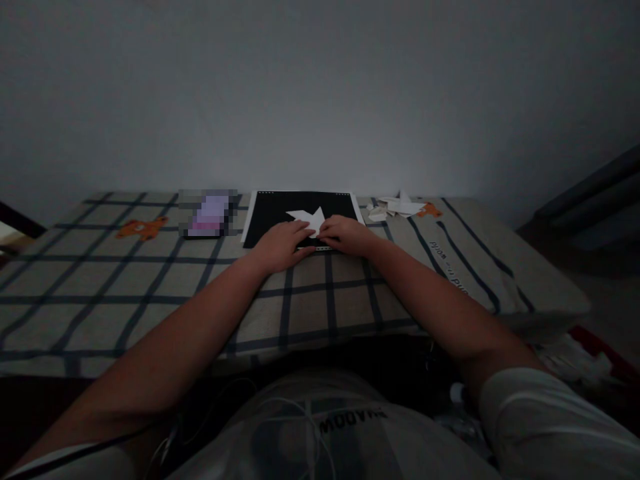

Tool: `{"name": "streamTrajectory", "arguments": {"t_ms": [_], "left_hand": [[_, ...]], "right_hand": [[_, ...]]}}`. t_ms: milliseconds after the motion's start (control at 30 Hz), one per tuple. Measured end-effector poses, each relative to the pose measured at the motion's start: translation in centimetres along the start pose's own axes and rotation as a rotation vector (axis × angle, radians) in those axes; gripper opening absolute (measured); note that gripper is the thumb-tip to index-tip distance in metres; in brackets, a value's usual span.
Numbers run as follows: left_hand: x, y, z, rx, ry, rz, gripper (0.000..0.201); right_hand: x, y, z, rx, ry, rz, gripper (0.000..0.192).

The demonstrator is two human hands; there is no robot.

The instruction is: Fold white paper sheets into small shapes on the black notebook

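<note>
White folded paper lies on a black mat, pinned at its near edge by both hands. It is a flat, pale piece with several sharp points: one juts left, another rises toward the wall, and the near part is hidden under the fingertips. The left hand rests palm down with its fingers pressed on the paper's left near corner; the right hand meets it from the other side, fingers bent onto the right near corner. Both hands press the paper flat rather than lifting it, and the fingertips almost touch each other over the fold.

Under the paper, the black mat has a thin white border and lies square to the wall, its near edge just beneath the knuckles. It sits on a beige checked cloth with dark lines and small orange animal prints. Just left of the mat lies a blurred purple object. To the right of the mat, near the wall, a small heap of white folded pieces sits apart from the hands.
</note>
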State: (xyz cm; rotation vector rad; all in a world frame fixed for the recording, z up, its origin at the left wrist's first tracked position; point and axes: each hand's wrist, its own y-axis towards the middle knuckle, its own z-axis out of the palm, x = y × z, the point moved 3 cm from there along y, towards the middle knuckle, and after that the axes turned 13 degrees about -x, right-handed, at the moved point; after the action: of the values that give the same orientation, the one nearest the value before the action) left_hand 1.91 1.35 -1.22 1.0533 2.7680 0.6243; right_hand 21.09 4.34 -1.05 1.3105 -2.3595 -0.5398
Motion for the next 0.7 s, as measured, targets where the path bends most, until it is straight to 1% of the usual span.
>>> {"name": "streamTrajectory", "arguments": {"t_ms": [133,233,300,367,500,600,700], "left_hand": [[-0.1,-0.1,0.2,0.042,0.003,-0.021,0.06],[-0.3,-0.2,0.1,0.021,0.013,-0.009,0.062],[-0.4,-0.1,-0.2,-0.016,0.009,0.011,0.059],[-0.5,0.0,-0.5,-0.029,-0.017,0.032,0.055],[-0.5,0.2,-0.7,0.0,-0.023,0.007,0.05],[-0.5,0.2,-0.8,0.034,0.014,-0.02,0.051],[-0.6,0.3,-0.8,0.05,0.019,-0.012,0.053]], "right_hand": [[0.4,0.1,0.4,-0.024,0.015,0.003,0.024],[0.6,0.2,0.4,-0.023,0.005,0.021,0.024],[0.9,0.3,0.4,0.004,-0.029,0.025,0.026],[1.2,0.4,0.3,0.042,-0.08,0.032,0.029],[1.6,0.7,0.2,0.084,-0.18,0.063,0.031],[1.8,0.9,0.3,0.097,-0.218,0.062,0.031],[1.8,1.0,0.2,0.117,-0.252,0.049,0.032]]}}
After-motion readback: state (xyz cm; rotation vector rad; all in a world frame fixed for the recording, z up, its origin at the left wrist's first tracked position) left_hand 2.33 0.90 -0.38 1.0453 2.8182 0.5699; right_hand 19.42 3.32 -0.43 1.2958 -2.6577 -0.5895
